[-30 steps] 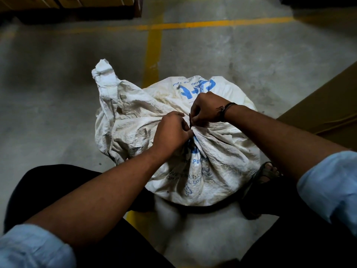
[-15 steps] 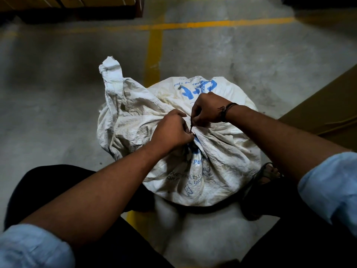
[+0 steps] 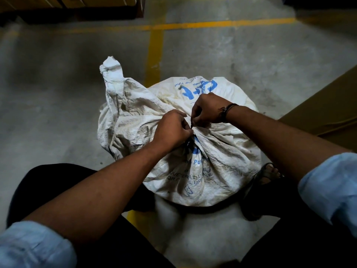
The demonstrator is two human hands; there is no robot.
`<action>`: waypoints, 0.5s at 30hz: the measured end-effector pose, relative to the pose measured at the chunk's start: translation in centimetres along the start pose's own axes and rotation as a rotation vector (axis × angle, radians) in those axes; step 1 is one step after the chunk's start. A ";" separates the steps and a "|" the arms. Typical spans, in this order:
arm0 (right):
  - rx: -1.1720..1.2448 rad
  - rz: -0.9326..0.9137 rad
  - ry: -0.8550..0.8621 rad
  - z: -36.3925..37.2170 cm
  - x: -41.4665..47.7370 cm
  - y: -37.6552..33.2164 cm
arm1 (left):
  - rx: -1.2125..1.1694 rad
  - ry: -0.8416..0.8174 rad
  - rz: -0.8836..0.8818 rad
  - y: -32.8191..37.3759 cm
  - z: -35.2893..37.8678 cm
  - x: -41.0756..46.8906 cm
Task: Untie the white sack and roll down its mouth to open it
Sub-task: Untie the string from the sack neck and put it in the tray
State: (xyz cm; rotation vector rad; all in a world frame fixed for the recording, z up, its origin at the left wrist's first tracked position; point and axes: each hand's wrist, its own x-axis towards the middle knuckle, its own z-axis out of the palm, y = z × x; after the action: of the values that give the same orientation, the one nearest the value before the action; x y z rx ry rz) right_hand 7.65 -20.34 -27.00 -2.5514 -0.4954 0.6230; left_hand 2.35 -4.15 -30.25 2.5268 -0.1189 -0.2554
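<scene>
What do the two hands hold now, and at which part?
Both the left hand and the right hand pinch the dark tie at the gathered neck of the sack.

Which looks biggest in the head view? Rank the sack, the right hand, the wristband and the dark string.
1. Sack
2. Right hand
3. Wristband
4. String, mostly hidden between the hands, so its place is unsure.

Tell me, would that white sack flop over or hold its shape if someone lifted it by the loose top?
The white sack looks floppy: its cloth is creased, and the loose top droops in folds. Its round, bulging body suggests it is full, so probably heavy. Resting broadly on the floor, it seems unlikely to roll.
</scene>
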 end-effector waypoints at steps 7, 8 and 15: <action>0.017 0.007 -0.002 0.0 0.0 0.2 | 0.031 -0.097 0.067 -0.3 -0.6 -0.5; 0.017 0.005 -0.001 0.0 0.0 0.1 | 0.026 -0.092 0.071 -0.3 -0.6 -0.6; 0.015 -0.013 0.002 -0.3 -0.2 -0.1 | 0.010 -0.032 0.030 -0.1 -0.5 -0.1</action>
State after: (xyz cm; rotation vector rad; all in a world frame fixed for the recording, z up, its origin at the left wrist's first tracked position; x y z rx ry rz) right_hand 7.63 -20.42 -26.69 -2.5319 -0.5045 0.6177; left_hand 2.33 -3.82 -29.90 2.5292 -0.1713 -0.2845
